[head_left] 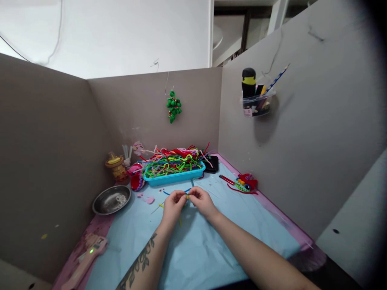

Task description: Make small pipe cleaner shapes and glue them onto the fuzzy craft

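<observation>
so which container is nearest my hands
The blue tray, heaped with fuzzy stems, just beyond your left hand and right hand; the metal bowl and clear wall bin are farther away.

A light blue sheet (208, 245) covers most of the counter (273, 208), whose pink edge (100, 222) shows along both sides. At the back stands a blue tray (178, 178) heaped with pipe cleaners (172, 163), a flat black case (213, 164) just beside its right end. A slim red tool (226, 179) and a colourful bundle (250, 183) lie right; left, a metal bowl (104, 199) and, nearer the front, a pink tool with a green light (86, 266).
</observation>
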